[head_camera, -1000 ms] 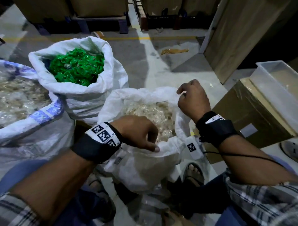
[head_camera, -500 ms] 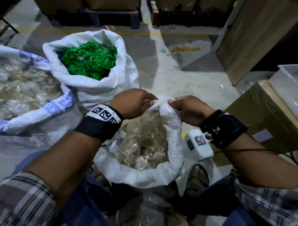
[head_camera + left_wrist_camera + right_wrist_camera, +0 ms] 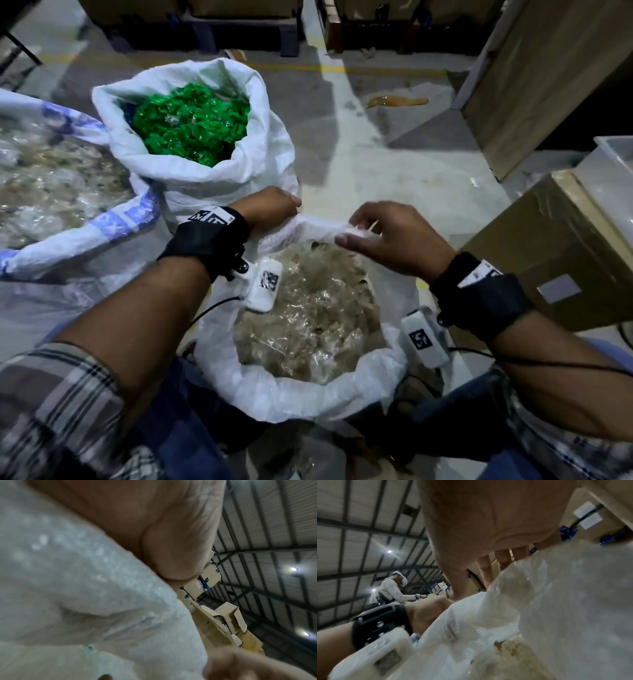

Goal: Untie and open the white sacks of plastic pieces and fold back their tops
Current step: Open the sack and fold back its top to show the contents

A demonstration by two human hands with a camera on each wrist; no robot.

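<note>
A white woven sack [image 3: 308,394] of clear and brownish plastic pieces [image 3: 308,315] stands open between my knees, its near rim rolled down. My left hand [image 3: 270,205] grips the far rim at the left. My right hand [image 3: 380,233] pinches the same rim [image 3: 322,228] further right, thumb under the cloth. The rim is stretched between both hands. In the left wrist view, sack cloth [image 3: 85,588] lies against my palm. The right wrist view has my fingers [image 3: 488,572] curled over the white cloth [image 3: 556,588].
An open sack of green pieces [image 3: 191,126] stands behind, top folded back. A larger blue-printed sack [image 3: 68,236] of clear pieces sits at left. Cardboard boxes [image 3: 548,253] and a clear bin [image 3: 616,161] stand at right. Another person [image 3: 392,588] works in the background.
My hands were together at the far rim half a second ago. They have since drawn apart, the right going right, stretching the rim wider. The sack mouth is more open.
</note>
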